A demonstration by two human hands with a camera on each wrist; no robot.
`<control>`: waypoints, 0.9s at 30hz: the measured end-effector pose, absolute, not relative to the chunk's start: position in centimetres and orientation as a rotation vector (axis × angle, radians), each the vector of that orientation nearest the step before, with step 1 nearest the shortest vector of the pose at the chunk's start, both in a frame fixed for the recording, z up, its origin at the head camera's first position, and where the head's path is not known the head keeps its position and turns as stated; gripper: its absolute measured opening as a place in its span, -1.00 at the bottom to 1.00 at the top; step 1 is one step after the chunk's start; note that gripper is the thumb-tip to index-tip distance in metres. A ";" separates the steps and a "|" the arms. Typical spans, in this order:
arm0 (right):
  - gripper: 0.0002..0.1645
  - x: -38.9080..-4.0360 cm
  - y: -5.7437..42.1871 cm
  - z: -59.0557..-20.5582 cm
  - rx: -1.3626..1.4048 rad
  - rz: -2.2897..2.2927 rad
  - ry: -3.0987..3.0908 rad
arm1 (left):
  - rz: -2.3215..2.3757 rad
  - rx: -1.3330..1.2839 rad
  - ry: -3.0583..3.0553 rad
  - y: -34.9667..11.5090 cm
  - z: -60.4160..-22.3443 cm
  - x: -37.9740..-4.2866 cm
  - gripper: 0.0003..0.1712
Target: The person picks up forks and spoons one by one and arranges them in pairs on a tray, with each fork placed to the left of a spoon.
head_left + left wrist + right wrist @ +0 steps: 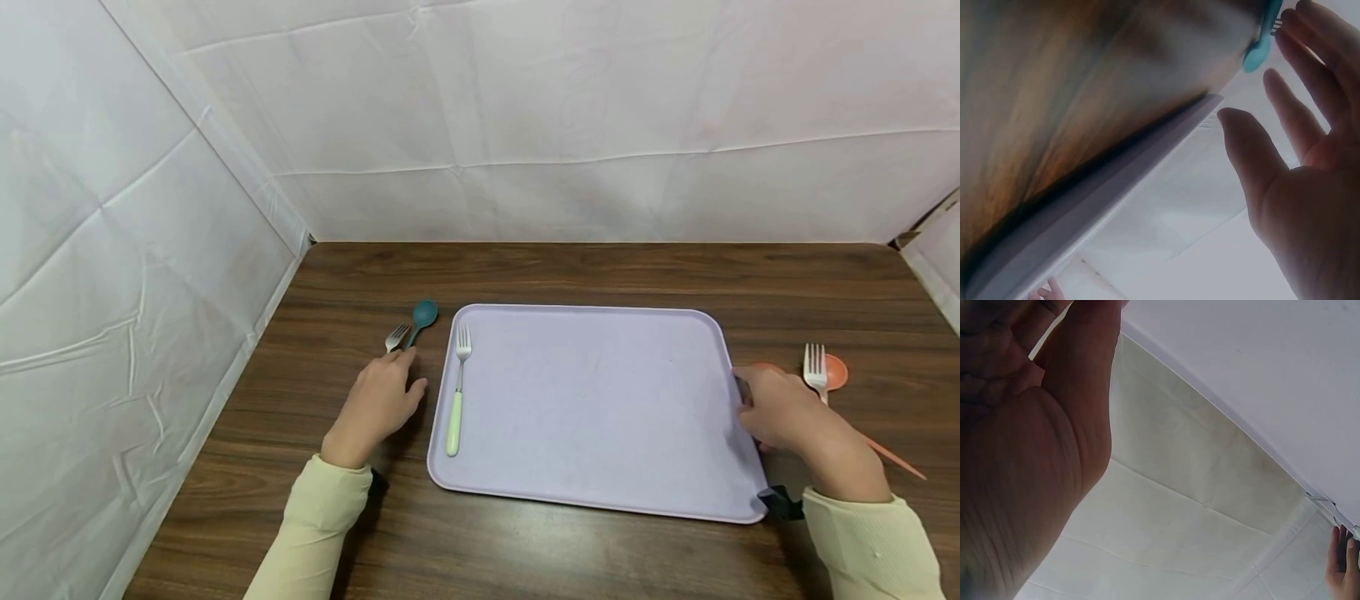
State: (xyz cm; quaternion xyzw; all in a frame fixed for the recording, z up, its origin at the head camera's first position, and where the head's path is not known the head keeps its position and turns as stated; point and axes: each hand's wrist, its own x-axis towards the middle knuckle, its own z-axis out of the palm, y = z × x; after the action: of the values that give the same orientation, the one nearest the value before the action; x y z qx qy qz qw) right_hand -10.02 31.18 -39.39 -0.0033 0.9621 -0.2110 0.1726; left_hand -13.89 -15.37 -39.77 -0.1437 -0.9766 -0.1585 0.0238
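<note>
My left hand (378, 400) hovers low left of the tray, fingers loosely extended and thumb apart. Just past its fingertips show a teal spoon (425, 313) and a fork's tines (397, 337); the hand hides their lower parts in the head view. In the left wrist view the teal spoon (1257, 55) lies beyond the spread fingers. At the tray's right rim is my right hand (787, 412), its thumb (1088, 381) reaching along the edge, fingers loosely bent. An orange spoon handle (896, 458) runs out from under that hand. The lilac tray (592, 400) lies between both hands.
A fork with a pale green handle (454, 425) lies along the tray's left side. Right of the right hand, a fork (815, 371) overlaps another orange spoon (836, 372). White sheeting (525, 108) hangs behind the brown wooden table (555, 271) and at its left.
</note>
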 end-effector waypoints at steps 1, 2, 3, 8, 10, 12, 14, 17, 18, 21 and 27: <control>-0.32 -10.0 31.2 -39.4 -0.013 -0.598 2.731 | -0.483 -0.438 -3.021 -15.4 -39.8 -13.9 -0.48; -0.33 -10.0 31.2 -39.4 -0.014 -0.599 2.732 | -0.475 -0.433 -3.020 -15.4 -39.8 -14.0 -0.49; -0.33 -10.0 31.2 -39.4 -0.015 -0.599 2.733 | -0.464 -0.432 -3.018 -15.4 -39.9 -14.0 -0.50; -0.33 -10.0 31.1 -39.4 -0.022 -0.601 2.739 | -0.408 -0.419 -3.030 -15.4 -40.0 -14.1 -0.54; -0.33 -10.0 31.2 -39.4 -0.019 -0.601 2.737 | -0.392 -0.411 -3.034 -15.4 -40.0 -14.2 -0.54; -0.33 -10.0 31.2 -39.4 -0.015 -0.600 2.737 | -0.380 -0.413 -3.026 -15.4 -40.2 -14.2 -0.54; -0.34 -10.0 31.2 -39.4 -0.015 -0.601 2.738 | -0.361 -0.424 -3.002 -15.5 -40.3 -14.2 -0.55; -0.34 -9.9 31.1 -39.5 -0.017 -0.600 2.746 | -0.330 -0.447 -2.961 -15.5 -40.4 -14.3 -0.59; -0.35 -9.9 31.1 -39.5 -0.021 -0.600 2.748 | -0.327 -0.450 -2.954 -15.5 -40.5 -14.3 -0.59; -0.35 -9.9 31.1 -39.5 -0.028 -0.599 2.751 | -0.342 -0.439 -2.967 -15.4 -40.5 -14.3 -0.57; -0.34 -9.9 31.2 -39.5 -0.033 -0.604 2.747 | -0.361 -0.418 -3.006 -15.1 -40.3 -14.3 -0.53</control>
State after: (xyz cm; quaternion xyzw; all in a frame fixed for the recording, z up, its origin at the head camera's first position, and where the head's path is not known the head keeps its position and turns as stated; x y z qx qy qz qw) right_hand -9.93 31.19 -39.47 -0.0117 0.9634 -0.2120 0.1638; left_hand -14.26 -15.13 -40.34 -0.1365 -0.9827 -0.1180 0.0427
